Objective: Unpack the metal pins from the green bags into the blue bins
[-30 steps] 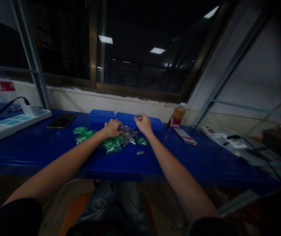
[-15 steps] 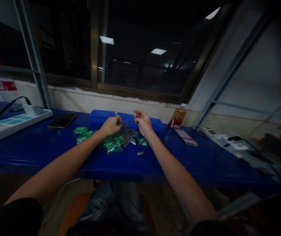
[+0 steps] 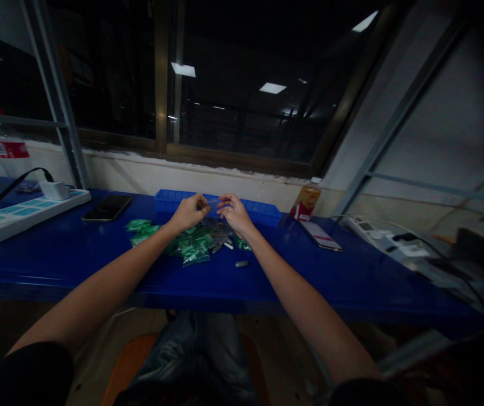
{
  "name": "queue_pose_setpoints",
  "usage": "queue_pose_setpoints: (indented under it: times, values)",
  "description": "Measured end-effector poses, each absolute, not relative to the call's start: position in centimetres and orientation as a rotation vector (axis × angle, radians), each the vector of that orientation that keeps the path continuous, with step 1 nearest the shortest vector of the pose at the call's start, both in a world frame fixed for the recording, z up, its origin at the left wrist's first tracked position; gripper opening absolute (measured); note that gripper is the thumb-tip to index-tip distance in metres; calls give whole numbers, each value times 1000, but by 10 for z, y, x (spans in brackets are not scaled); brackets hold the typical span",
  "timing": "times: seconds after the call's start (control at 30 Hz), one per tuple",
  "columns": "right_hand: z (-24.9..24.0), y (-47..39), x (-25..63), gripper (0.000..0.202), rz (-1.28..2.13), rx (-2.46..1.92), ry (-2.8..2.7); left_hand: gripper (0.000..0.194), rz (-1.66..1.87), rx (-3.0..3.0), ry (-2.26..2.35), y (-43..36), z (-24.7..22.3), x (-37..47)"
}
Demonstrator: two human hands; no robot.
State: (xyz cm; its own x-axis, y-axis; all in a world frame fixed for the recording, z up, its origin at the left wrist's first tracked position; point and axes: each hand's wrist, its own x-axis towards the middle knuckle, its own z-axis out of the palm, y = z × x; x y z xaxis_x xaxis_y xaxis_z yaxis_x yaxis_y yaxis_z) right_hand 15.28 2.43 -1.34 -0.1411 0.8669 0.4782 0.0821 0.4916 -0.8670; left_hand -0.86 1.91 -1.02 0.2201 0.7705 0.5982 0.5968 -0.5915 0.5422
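Both hands are raised over the small heap, close together. My left hand point(image 3: 190, 212) pinches one side of what looks like a small clear plastic bag point(image 3: 214, 203). On the other side, my right hand point(image 3: 233, 213) has its fingers closed on the bag's edge; its contents are too dim to make out. Below them lie several green-looking plastic packets point(image 3: 195, 246) and small silvery metal pieces point(image 3: 228, 245). One metal piece point(image 3: 241, 263) lies apart, nearer the table's front. Behind the hands stand blue plastic bins point(image 3: 263, 210), partly hidden by the fingers.
A dark phone point(image 3: 106, 208) and a white power strip point(image 3: 30, 213) lie on the left of the blue table point(image 3: 98, 259). At right are a drink bottle point(image 3: 306, 202), another phone point(image 3: 320, 235) and a second power strip point(image 3: 379, 242). A window wall closes off the back.
My right hand has moved left towards my left hand and its spread fingers have closed. The clear bag is now held up between both hands.
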Motion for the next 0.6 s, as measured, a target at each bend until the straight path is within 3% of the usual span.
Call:
queue_pose_setpoints:
  times: [0.23,0.47,0.6]
  values:
    - [-13,28,154,29,854,-893,-1531,23,1322,2271,1295,20,-9,-10]
    - [-7,19,153,18,543,-904,-1791,32,1160,2466,1214,18,-7,-11]
    - [-8,20,153,12,539,-937,-1826,32,1271,2349,1236,19,-6,-10]
